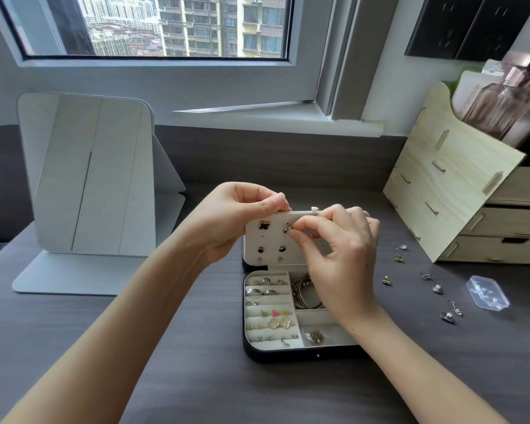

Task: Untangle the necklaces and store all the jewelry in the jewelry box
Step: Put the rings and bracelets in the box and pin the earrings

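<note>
The right hand [340, 255] pinches a small earring [286, 230] between thumb and forefinger against the upright earring panel [273, 244] — the left hand [236, 218] pinches the panel's top edge. The jewelry box [288, 354] lies open mid-table, its long axis running near to far — rings [265, 291] in the left slots, bangles [303, 293] far right. Loose earrings [438, 288] lie on the table to its right.

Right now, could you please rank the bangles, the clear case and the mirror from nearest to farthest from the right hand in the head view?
1. Bangles, in the box, just under the right hand.
2. Clear case, on the table, off to the right.
3. Mirror, standing at the far left.
</note>
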{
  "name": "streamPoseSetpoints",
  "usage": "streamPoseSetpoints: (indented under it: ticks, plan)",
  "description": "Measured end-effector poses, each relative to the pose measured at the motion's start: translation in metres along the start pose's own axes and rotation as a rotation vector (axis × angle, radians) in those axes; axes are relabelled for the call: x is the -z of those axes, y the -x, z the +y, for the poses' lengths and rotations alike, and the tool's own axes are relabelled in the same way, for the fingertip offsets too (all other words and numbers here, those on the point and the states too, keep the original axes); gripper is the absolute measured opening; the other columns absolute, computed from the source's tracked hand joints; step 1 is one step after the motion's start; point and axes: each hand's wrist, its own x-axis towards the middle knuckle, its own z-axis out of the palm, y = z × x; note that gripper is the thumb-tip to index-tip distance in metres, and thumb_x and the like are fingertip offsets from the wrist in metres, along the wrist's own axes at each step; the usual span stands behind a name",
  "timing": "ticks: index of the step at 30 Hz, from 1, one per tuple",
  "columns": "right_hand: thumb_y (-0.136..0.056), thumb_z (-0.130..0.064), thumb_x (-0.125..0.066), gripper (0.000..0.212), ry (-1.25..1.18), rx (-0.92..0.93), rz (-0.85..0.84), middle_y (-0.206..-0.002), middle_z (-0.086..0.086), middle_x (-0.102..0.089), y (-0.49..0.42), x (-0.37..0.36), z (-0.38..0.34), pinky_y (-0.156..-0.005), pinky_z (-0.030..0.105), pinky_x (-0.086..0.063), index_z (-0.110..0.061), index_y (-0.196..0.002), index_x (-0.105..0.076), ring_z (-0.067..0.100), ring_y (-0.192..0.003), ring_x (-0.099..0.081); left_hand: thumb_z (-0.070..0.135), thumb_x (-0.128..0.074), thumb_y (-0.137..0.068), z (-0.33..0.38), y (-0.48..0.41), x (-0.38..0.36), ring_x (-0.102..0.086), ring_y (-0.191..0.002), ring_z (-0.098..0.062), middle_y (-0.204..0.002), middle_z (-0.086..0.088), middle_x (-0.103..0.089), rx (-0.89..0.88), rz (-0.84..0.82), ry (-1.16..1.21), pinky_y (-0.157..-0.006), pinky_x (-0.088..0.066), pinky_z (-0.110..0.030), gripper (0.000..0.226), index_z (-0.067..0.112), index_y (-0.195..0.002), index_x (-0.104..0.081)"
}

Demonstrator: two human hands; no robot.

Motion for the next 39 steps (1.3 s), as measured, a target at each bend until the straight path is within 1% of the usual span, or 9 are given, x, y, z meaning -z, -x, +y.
streamPoseSetpoints:
  ticks: [4,9,12,15,18,23,31,34,39]
  plan:
    - [-0.079,-0.033,-0.070,0.014,0.061,0.002,0.044,-0.075,-0.006,-0.058,-0.001,0.003,-0.005,-0.076,0.028,-0.027,-0.020,-0.078,-0.069,0.016,-0.074,-0.049,0.033,-0.064,-0.073,0.001,0.000,0.002,-0.062,-0.073,-0.019,-0.076,-0.010,-0.069,0.014,-0.019,0.007,-0.067,-0.051,-0.027,0.029,0.005,-0.078,-0.071]
    - [-0.074,-0.044,-0.071,0.043,0.240,0.026,0.036,-0.099,0.002,-0.059,-0.005,0.010,-0.005,-0.086,0.036,-0.028,-0.018,-0.107,-0.061,0.020,-0.095,-0.048,0.031,-0.066,-0.071,0.002,0.000,0.009,-0.065,-0.079,-0.016,-0.083,-0.009,-0.072,0.054,-0.089,0.018,-0.073,-0.047,-0.030,0.026,0.007,-0.078,-0.073]
    - [-0.079,-0.039,-0.069,0.023,0.174,0.183,-0.031,-0.090,-0.004,-0.065,-0.004,0.015,0.000,-0.085,0.037,-0.030,-0.018,-0.088,-0.069,0.020,-0.088,-0.056,0.022,-0.069,-0.077,0.000,0.001,0.019,-0.067,-0.085,-0.018,-0.089,-0.011,-0.072,0.079,-0.236,0.052,-0.075,-0.051,-0.027,0.015,0.008,-0.078,-0.074]
    - [-0.081,-0.033,-0.070,0.020,0.113,0.285,-0.031,-0.077,-0.004,-0.067,0.005,0.018,0.005,-0.076,0.034,-0.032,-0.014,-0.074,-0.068,0.019,-0.074,-0.059,0.014,-0.069,-0.077,-0.008,0.001,0.022,-0.067,-0.080,-0.014,-0.080,-0.007,-0.072,0.116,-0.274,0.106,-0.073,-0.053,-0.022,0.010,0.006,-0.076,-0.074]
    - [-0.081,-0.032,-0.072,0.022,0.106,0.330,-0.009,-0.077,-0.002,-0.069,0.017,0.022,0.008,-0.073,0.032,-0.031,-0.013,-0.073,-0.069,0.014,-0.076,-0.056,0.019,-0.066,-0.071,-0.018,-0.002,0.019,-0.061,-0.070,-0.008,-0.069,0.000,-0.068,0.175,-0.244,0.030,-0.070,-0.051,-0.020,0.016,0.005,-0.073,-0.072]
    - [-0.084,-0.033,-0.070,0.024,0.099,0.365,0.011,-0.076,-0.002,-0.070,0.026,0.024,0.009,-0.071,0.032,-0.033,-0.013,-0.071,-0.070,0.013,-0.076,-0.056,0.020,-0.060,-0.076,-0.028,0.000,0.008,-0.055,-0.065,-0.004,-0.067,0.007,-0.066,0.200,-0.373,-0.046,-0.063,-0.045,-0.015,0.020,0.002,-0.082,-0.068]
    - [-0.085,-0.035,-0.069,0.026,0.102,0.355,0.012,-0.076,-0.002,-0.069,0.026,0.023,0.011,-0.070,0.034,-0.033,-0.012,-0.072,-0.070,0.013,-0.076,-0.055,0.025,-0.065,-0.078,-0.033,-0.002,0.002,-0.062,-0.080,-0.008,-0.084,0.001,-0.068,0.162,-0.434,-0.010,-0.069,-0.047,-0.019,0.013,0.019,-0.071,-0.075]
    - [-0.085,-0.036,-0.069,0.026,0.104,0.346,0.012,-0.076,-0.003,-0.069,0.025,0.023,0.011,-0.070,0.035,-0.034,-0.013,-0.071,-0.070,0.014,-0.075,-0.056,0.029,-0.066,-0.075,-0.033,-0.003,0.002,-0.063,-0.082,-0.009,-0.085,0.000,-0.069,0.158,-0.444,-0.024,-0.071,-0.048,-0.019,0.013,0.019,-0.072,-0.075]
    - [-0.084,-0.036,-0.070,0.026,0.107,0.344,0.018,-0.075,-0.003,-0.069,0.025,0.022,0.011,-0.068,0.036,-0.034,-0.013,-0.071,-0.070,0.016,-0.073,-0.058,0.023,-0.064,-0.082,-0.034,-0.004,0.001,-0.063,-0.082,-0.010,-0.084,0.000,-0.069,0.152,-0.444,-0.033,-0.072,-0.047,-0.022,0.016,0.020,-0.070,-0.075]
